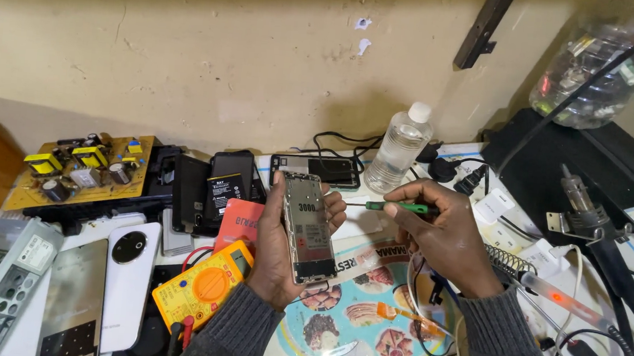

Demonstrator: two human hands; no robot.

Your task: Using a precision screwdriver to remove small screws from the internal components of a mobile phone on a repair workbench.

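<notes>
While my left hand (pixel 278 246) grips the open phone (pixel 308 228) upright over the mat (pixel 365 332), my right hand (pixel 441 229) pinches a green screwdriver (pixel 398 207), its tip at the phone's upper edge. I see a yellow multimeter (pixel 203 286) just left and a bottle (pixel 398 150) behind.

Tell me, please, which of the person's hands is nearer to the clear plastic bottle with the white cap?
Right. The right hand, holding a green-handled screwdriver, sits just below the bottle; the left hand, gripping an opened phone, lies farther down-left.
</notes>
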